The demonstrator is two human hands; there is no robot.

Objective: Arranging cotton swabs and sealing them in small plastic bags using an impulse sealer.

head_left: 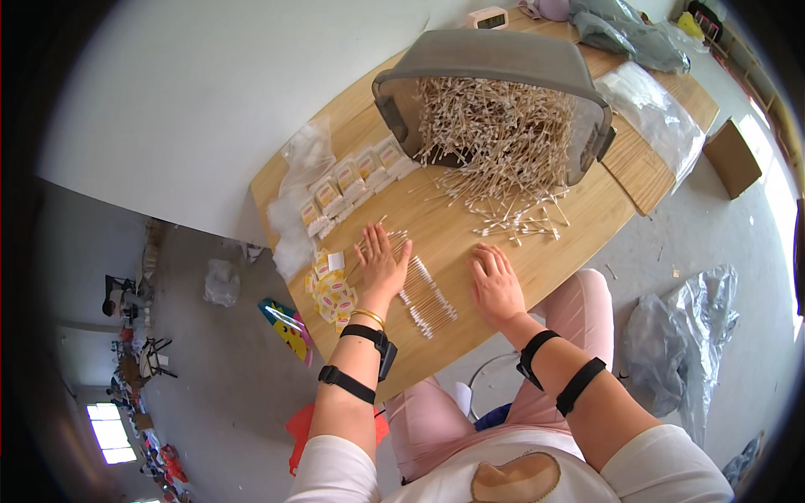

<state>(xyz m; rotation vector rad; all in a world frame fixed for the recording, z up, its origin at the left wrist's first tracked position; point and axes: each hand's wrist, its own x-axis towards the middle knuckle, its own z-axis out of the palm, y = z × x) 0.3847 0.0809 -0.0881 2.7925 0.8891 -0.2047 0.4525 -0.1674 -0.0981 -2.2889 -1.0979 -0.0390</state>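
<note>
Cotton swabs lie side by side in a neat row (428,300) on the wooden table in front of me. My left hand (382,267) rests flat over the far left end of that row, its fingers stretched out and apart, covering some swabs. To the right of the row, my right hand (495,281) lies palm down on the bare tabletop, fingers extended, with nothing seen in it. Beyond both hands, a large grey plastic bin (495,54) is tipped on its side, and a heap of loose cotton swabs (499,126) spills from its mouth toward me.
Left of the bin stand several small packs (348,178) in a row. Yellow and white paper labels (333,289) are scattered beside my left wrist. Clear plastic bags (650,113) lie at the right, a small clock (487,18) behind the bin. A cardboard box (733,158) sits off the table.
</note>
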